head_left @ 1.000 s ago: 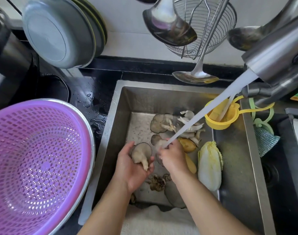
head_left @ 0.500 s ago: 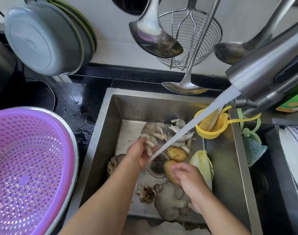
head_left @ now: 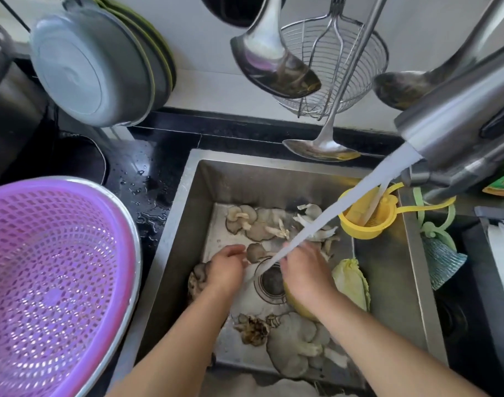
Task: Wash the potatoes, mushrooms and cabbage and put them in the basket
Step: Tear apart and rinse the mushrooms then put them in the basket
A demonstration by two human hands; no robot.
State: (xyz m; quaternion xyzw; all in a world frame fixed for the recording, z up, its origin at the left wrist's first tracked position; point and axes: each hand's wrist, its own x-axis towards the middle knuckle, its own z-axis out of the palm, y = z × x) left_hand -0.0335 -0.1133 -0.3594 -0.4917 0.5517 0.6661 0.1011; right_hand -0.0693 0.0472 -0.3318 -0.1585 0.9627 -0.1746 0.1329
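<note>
In the steel sink [head_left: 176, 233], tap water [head_left: 331, 216] streams down between my hands. My left hand [head_left: 226, 270] pinches the edge of a grey mushroom cap [head_left: 258, 251] beside the drain [head_left: 270, 282]. My right hand [head_left: 305, 273] reaches palm down under the stream, and what its fingers hold is hidden. A yellow potato [head_left: 298, 308] shows under its wrist. The pale cabbage [head_left: 352, 282] lies to the right of that hand. More mushrooms lie at the back [head_left: 253, 222], at the front [head_left: 293, 348] and by my left wrist [head_left: 197, 280]. On the counter to the left, the purple basket [head_left: 53, 282] holds nothing.
The faucet [head_left: 459, 121] juts in from the upper right. Ladles [head_left: 273, 67] and a wire skimmer [head_left: 345, 67] hang above the sink's back edge. A yellow strainer [head_left: 362, 222] hangs on the sink's right wall. Stacked basins [head_left: 96, 67] lean at the back left.
My left hand has come down from under the stream to the drain. My right hand has moved up from the near potato into the water.
</note>
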